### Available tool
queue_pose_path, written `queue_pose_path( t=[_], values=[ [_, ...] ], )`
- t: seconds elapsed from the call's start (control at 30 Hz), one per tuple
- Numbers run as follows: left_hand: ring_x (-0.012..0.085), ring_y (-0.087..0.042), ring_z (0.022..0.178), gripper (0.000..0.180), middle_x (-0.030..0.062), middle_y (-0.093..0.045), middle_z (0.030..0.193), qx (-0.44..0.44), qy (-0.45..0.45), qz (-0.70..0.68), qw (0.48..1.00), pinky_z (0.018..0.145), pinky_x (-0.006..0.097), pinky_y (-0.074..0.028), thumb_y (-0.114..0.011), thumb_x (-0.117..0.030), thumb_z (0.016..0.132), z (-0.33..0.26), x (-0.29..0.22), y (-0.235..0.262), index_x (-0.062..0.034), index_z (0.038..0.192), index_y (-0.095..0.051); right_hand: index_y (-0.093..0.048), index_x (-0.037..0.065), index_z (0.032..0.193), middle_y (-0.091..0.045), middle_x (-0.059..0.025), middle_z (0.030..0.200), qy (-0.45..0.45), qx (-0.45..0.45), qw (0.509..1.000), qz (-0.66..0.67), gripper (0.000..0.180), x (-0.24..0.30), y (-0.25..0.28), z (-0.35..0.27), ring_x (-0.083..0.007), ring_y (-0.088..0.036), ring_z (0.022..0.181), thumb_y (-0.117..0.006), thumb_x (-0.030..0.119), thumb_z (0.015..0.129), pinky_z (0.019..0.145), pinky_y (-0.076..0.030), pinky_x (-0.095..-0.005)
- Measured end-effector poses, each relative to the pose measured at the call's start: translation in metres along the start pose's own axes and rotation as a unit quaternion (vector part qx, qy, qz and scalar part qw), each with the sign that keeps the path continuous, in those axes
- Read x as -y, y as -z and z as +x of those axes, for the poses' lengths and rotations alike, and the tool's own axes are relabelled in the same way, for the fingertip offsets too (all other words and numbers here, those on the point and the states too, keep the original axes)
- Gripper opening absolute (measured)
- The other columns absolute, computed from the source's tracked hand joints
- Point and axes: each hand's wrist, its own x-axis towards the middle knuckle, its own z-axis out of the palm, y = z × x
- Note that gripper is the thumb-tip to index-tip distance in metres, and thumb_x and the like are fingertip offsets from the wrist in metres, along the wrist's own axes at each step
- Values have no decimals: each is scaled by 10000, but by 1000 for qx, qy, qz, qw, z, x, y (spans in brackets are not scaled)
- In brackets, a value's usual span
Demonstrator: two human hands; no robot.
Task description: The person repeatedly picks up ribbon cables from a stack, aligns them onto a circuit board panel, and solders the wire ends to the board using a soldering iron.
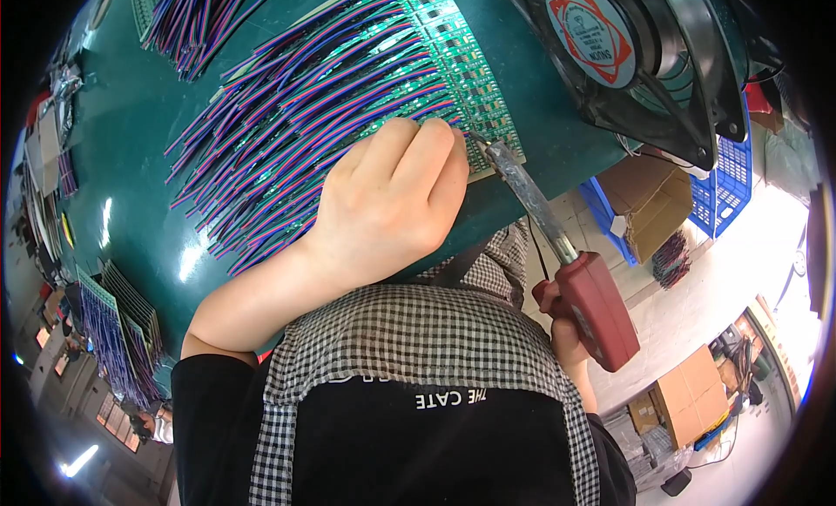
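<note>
A panel of small green circuit boards (pixel 457 57) lies on the dark green table, with many thin multicoloured wires (pixel 287 127) fanning out from it to the left. My left hand (pixel 392 188) is closed over the near end of the wire rows, beside the panel. Its fingertips are turned away, so what they pinch is hidden. In my right hand (pixel 566 336) is a soldering gun (pixel 596 310) with a dark red body and a long metal barrel. Its tip is at the near part of the panel, close to my left fingers; contact is unclear.
A black fan (pixel 644 62) stands at the table's far right. Another wire bundle (pixel 196 27) lies at the far left, and wired boards (pixel 113 327) are at the left edge. Beyond the right edge are a blue crate (pixel 727 188) and an open cardboard box (pixel 649 201).
</note>
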Motion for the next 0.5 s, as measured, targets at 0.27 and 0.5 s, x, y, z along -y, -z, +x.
queue_pose_path(
  t=[0.27, 0.5],
  values=[
    [152, -539, 676, 136, 43, -501, 782, -5, -5, 3, 1000, 489, 235, -429, -661, -21, 657, 1, 0, 0, 14, 785, -631, -559, -36, 1235, -681, -164, 980, -46, 18, 995, 88, 731, -1, 2, -4, -308, -684, 803, -800, 445, 741, 707, -546, -371],
    [153, -540, 679, 129, 43, -503, 785, -7, -5, 5, 1000, 489, 237, -431, -663, -19, 663, 0, 0, -1, 15, 784, -632, -516, -38, 1275, -682, -151, 935, 2, 30, 999, -27, 776, 0, 3, -3, -274, -685, 811, -795, 465, 753, 706, -538, -362]
  ],
)
